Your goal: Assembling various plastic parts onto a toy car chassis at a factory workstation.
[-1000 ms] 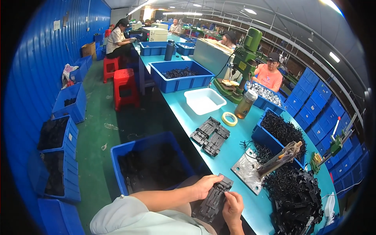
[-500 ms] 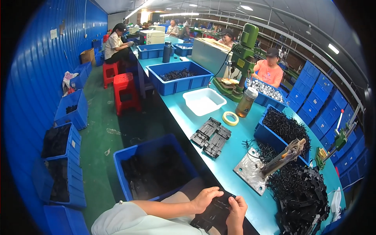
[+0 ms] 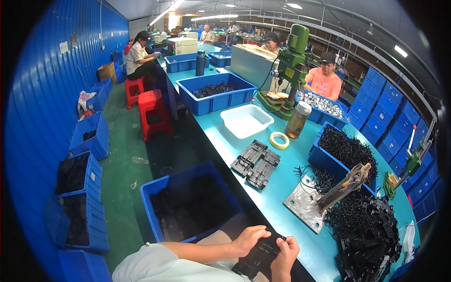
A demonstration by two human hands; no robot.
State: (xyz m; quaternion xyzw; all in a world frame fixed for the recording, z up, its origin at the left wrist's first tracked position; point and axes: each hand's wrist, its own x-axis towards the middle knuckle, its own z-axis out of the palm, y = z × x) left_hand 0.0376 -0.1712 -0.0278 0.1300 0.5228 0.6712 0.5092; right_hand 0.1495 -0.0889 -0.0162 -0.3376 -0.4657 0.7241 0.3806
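Note:
Over my lap, near the table's front edge, a flat black plastic part is held between both hands. My left hand grips its far left side, thumb and fingers closed on the edge. My right hand closes on its right edge, thumb on top. On the table ahead lie black plastic parts of a similar look, set side by side. To the right, a metal plate with an upright post stands next to a heap of black plastic pieces.
A blue bin of dark parts stands on the floor at my left. The table also bears a white tray, yellow tape roll, bottle, green drill press and blue bin of black strips. Across it sits a co-worker.
The view has shifted slightly, so the surroundings sit a little farther right. Both hands keep their hold on the black part, with little visible movement.

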